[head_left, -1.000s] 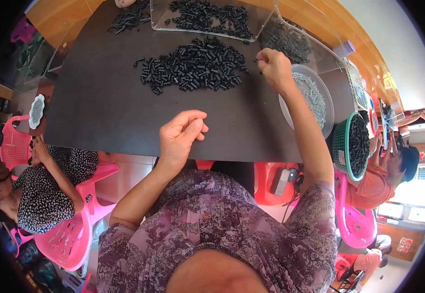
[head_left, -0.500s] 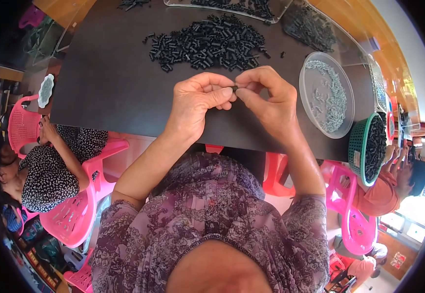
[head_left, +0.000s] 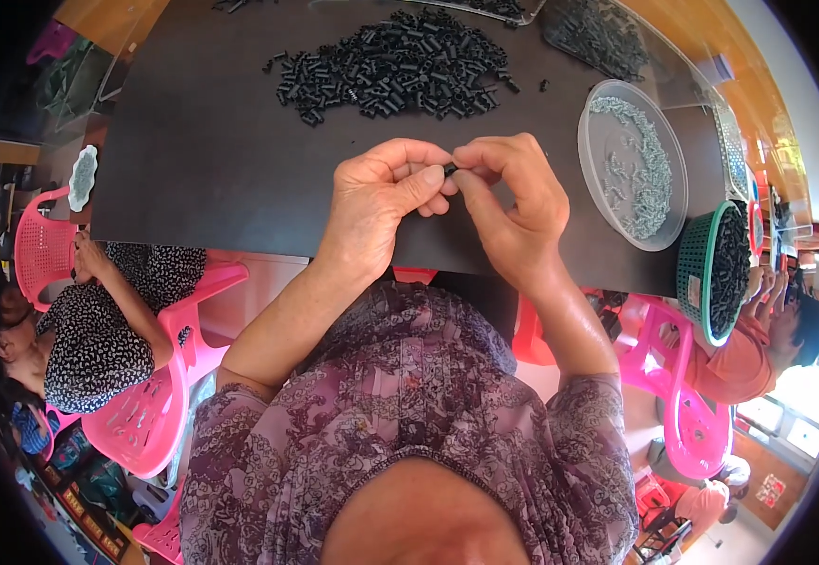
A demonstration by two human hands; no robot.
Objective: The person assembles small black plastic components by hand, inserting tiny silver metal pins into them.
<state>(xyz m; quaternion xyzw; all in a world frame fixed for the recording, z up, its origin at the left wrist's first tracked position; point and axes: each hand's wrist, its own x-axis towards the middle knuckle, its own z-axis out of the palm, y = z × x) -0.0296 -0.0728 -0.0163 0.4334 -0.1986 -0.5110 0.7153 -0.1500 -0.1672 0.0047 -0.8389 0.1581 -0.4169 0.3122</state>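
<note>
My left hand point(head_left: 378, 202) and my right hand point(head_left: 513, 202) meet fingertip to fingertip above the near part of a dark table mat point(head_left: 211, 160). Between them they pinch one small black part point(head_left: 450, 169), mostly hidden by the fingers. A heap of similar small black cylindrical parts point(head_left: 395, 66) lies farther out on the mat, beyond both hands. A round clear dish point(head_left: 598, 179) with small grey pieces sits to the right of my right hand.
A green basket point(head_left: 697, 273) filled with black parts stands at the table's right end, with clear trays point(head_left: 607, 33) behind it. A person in a dotted top sits on a pink chair point(head_left: 160, 414) at left; another person in orange sits at right.
My right hand came back from the far pile and dish to meet my left hand. Both hands now hold a small black part together, a little nearer to me than before.
</note>
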